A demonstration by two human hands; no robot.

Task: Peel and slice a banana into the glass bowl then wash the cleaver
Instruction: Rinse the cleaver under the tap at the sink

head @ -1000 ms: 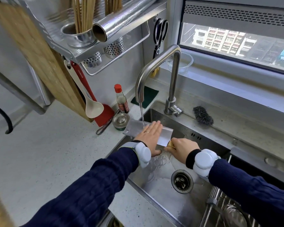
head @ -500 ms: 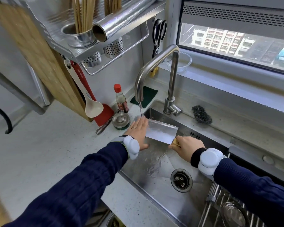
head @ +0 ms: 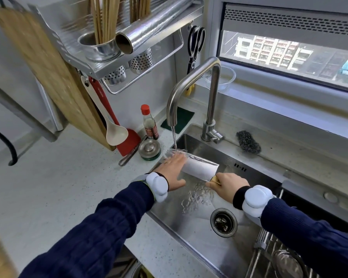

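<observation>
Two hands on cleaver (head: 199, 167) under tap stream: right hand (head: 225, 186) gripping handle, left hand (head: 172, 171) spread flat on blade.

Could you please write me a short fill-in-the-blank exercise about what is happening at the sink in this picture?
1. The right hand grips the cleaver by its ____.
2. Water from the faucet lands on the cleaver's ____.
3. The left hand lies flat on the blade, on the end ____ from the handle.
4. The steel wool sits on the ledge to the ____ of the faucet base.

Missing words: handle; blade; farthest; right
</observation>
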